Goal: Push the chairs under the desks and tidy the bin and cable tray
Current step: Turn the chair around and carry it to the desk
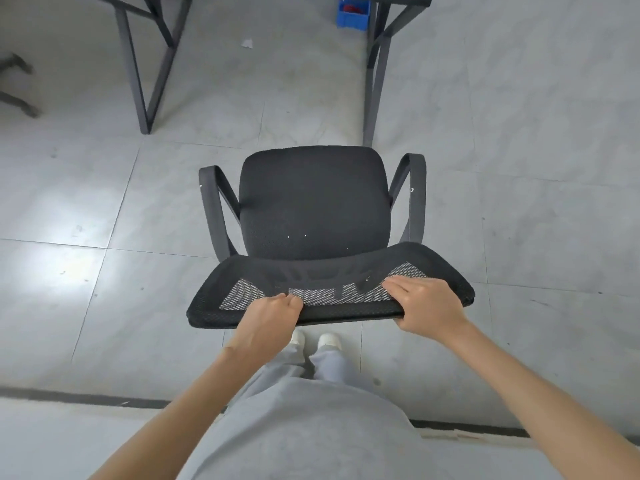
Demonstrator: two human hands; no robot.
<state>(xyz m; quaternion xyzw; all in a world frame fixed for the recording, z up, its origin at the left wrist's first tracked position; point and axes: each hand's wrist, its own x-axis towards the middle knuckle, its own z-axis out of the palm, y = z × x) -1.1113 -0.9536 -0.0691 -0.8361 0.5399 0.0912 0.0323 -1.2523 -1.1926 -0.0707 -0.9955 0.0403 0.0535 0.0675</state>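
Chair [313, 206] at frame centre. Left hand [268, 320] and right hand [424, 306] each grasp the top edge of its mesh backrest [311, 296]. Bare floor [277, 98] separates the seat front from the desk legs [375, 74] at upper frame; blue bin [353, 15] beyond.

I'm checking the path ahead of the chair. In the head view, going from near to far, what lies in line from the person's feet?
Shoes → chair backrest held by both hands → chair seat → bare floor → scrap of paper → blue bin.
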